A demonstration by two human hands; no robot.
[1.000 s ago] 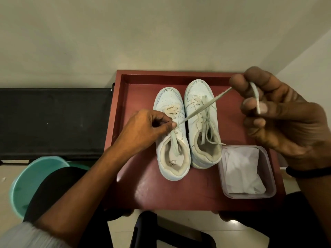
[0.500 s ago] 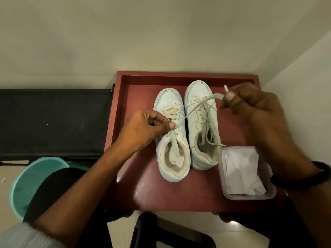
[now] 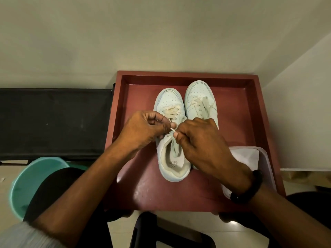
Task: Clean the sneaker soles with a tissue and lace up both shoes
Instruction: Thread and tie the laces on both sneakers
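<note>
On the glossy red tray [image 3: 232, 122], left hand [image 3: 143, 127] pinches the eyelet edge of the perforated white sneaker [image 3: 168, 101]; right hand [image 3: 200, 140] pinches the flat cream lace [image 3: 174, 149] by its stiff tip.

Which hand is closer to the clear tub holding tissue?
Right. The right hand pinches the lace just left of the clear tub, its wrist over the tub's edge; the left hand pinches it farther left, across the sneaker.
</note>
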